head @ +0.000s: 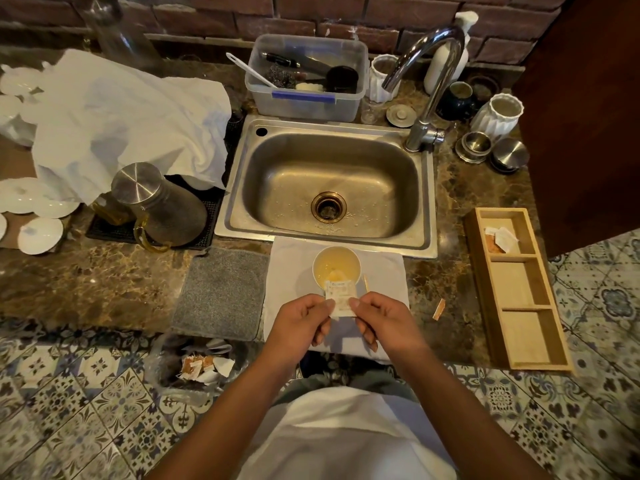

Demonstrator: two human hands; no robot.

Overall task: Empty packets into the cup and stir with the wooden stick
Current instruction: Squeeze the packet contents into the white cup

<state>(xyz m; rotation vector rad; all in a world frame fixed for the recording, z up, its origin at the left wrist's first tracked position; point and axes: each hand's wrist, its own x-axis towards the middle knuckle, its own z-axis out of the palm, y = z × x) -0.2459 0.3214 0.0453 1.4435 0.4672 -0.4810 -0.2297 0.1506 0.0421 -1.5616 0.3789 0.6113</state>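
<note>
Left hand [304, 318] and right hand [379, 318] pinch one packet [340, 297] at the cup's [336, 268] 6 o'clock rim. Tip the open end over the liquid, tap empty. Stick [366, 284] lies at 4 o'clock on the desk [446, 282].

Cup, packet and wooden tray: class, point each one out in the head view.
cup [335, 263], head view, on the pale liquid inside
packet [341, 295], head view, on its printed face
wooden tray [521, 323], head view, on its bare middle compartment

Packet [340, 296] print blurred; fingers [356, 303] cover its corners.
</note>
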